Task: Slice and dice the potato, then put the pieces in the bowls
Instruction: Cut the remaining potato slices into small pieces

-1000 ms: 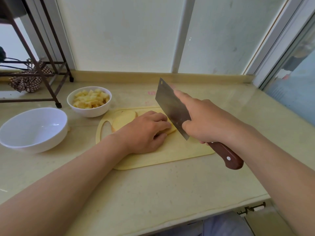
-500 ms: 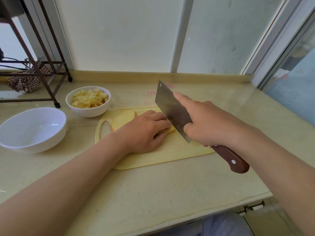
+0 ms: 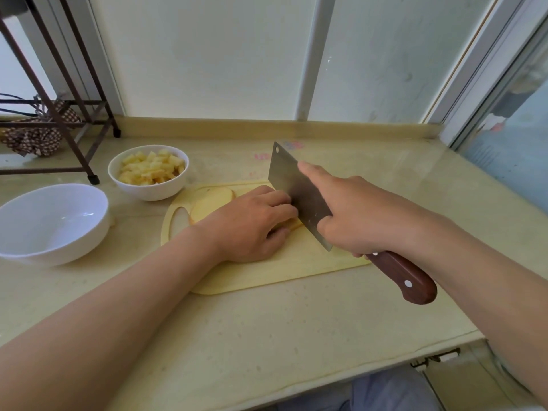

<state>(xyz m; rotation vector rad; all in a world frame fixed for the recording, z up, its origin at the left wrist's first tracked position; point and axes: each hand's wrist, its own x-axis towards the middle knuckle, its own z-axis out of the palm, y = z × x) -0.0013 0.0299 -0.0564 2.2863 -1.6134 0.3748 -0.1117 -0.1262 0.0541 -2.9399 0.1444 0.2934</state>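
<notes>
1. L hand (image 3: 252,223): knuckles up, fingers curled over the potato slices (image 3: 212,201), thumb tucked at the near side. It pins the stack to the cutting board (image 3: 296,271).
2. R hand (image 3: 364,215): wrapped round the knife (image 3: 296,191) where blade meets wooden handle, index finger straight along the blade's flat.
3. Blade: edge down at the stack's R end, flat close against the L knuckles. Part of the slices shows to the L of the hand.
4. Small bowl (image 3: 154,192), just behind the board's L end, holds diced pieces (image 3: 151,169). Big bowl (image 3: 59,247), further L, shows nothing inside.
5. Step (judged): cutting slices into strips, approx. mid-task.
6. Technique: fingertips behind knuckles, blade riding the knuckles, edge never lifted above them. Step L hand back evenly for equal widths. Press firmly, since wet slices prob. slide apart.
</notes>
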